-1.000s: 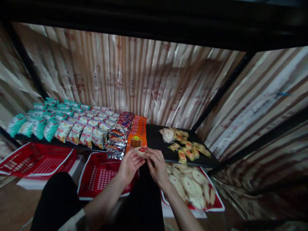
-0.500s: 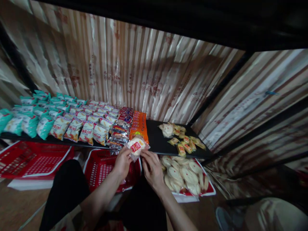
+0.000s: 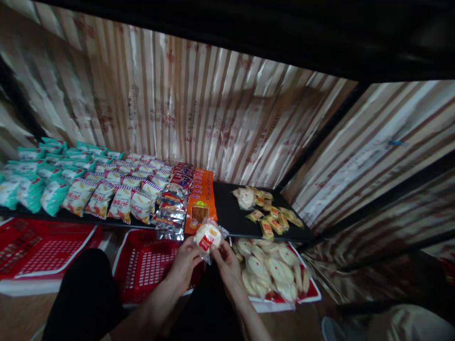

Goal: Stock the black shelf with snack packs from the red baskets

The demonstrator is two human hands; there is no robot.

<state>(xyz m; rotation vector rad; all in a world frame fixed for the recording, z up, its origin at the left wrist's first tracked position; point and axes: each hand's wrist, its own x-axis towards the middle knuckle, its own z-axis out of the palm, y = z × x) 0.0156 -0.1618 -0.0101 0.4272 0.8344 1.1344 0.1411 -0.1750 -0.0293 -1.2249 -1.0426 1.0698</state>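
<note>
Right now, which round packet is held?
The red-labelled packet between left hand and right hand; others lie in the rightmost basket or on the shelf.

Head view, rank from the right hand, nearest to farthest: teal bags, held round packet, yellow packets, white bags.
1. Round packet: touching the right hand.
2. Yellow packets: shelf, right side.
3. White bags: shelf, left.
4. Teal bags: shelf, far left.

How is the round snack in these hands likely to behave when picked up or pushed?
The round snack is probably light: the left hand and right hand hold it near its edges. Its clear wrapper sticks out past the middle, so that margin may flop. It looks flat, so laid down it would likely slide rather than roll.
</note>
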